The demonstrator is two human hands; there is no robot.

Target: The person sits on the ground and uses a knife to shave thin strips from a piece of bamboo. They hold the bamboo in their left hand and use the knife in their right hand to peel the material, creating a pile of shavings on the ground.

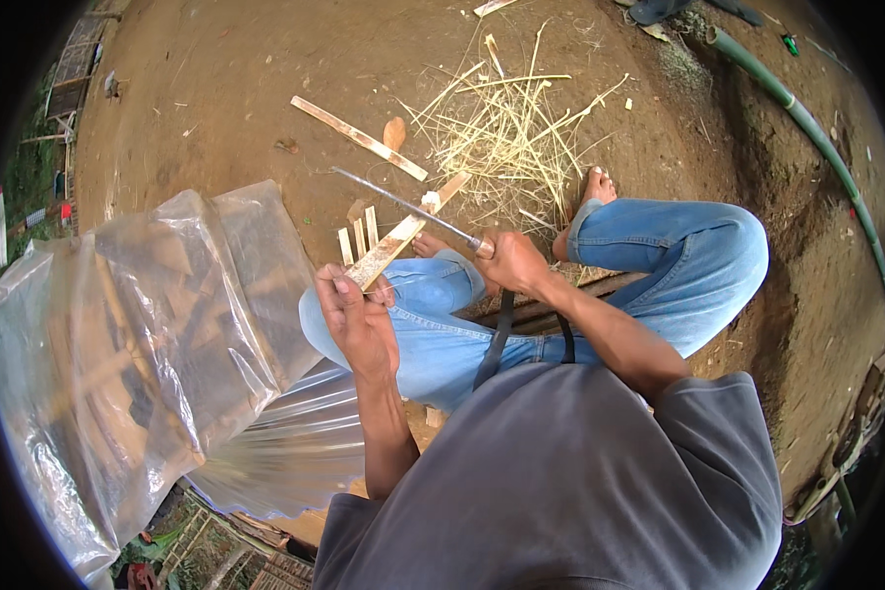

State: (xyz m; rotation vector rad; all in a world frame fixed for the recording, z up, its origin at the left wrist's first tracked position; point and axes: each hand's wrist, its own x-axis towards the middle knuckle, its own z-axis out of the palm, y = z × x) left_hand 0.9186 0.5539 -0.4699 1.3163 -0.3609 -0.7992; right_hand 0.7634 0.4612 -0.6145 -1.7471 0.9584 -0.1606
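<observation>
My left hand pinches the near end of a flat split bamboo strip, which slants away up and to the right above my left leg. Closed around the handle of a long, thin-bladed knife is my right hand. The blade points to the far left and crosses the strip toward its far end. A small pale curl sits where blade and strip meet; whether the edge is cutting in cannot be made out. Several short bamboo pieces stand beside the strip, left of my foot.
A heap of thin bamboo shavings lies on the dirt ahead of my feet. Left of it are another split strip and a brown leaf. Clear plastic sheeting covers a frame on the left. A green bamboo pole curves along the right.
</observation>
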